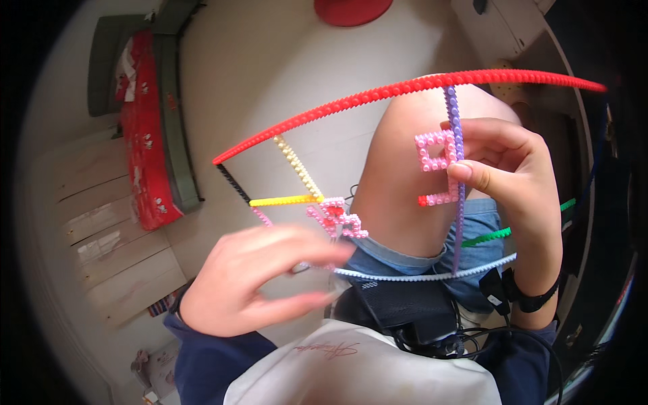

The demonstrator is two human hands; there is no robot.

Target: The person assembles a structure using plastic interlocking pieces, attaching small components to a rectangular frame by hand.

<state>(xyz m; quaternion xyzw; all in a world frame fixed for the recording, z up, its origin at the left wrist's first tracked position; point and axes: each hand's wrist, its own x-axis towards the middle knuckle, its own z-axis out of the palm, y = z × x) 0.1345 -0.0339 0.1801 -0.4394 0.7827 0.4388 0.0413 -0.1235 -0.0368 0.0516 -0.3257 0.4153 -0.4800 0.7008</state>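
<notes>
Before me stands a frame of studded plastic strips. A long red strip (pixel 364 101) curves across its far side, and a light-blue strip (pixel 412 277) runs along the near side. My right hand (pixel 506 165) pinches a purple strip (pixel 453 111) between thumb and fingers, beside a pink square-shaped studded piece (pixel 424 162) with a red end. My left hand (pixel 250 277) is open near the light-blue strip's left end, thumb and fingers apart, its fingertips blurred. Just beyond it is a pink-and-red studded cluster (pixel 337 217), joined to yellow (pixel 283 201) and cream (pixel 295 165) strips.
A black strip (pixel 233 182) forms the frame's left side; a green strip (pixel 489 237) extends past my right wrist. Black cables (pixel 472 337) and a dark pouch (pixel 398 310) lie on my lap. A red-covered piece of furniture (pixel 148 135) stands left, a red round object (pixel 352 10) farther off.
</notes>
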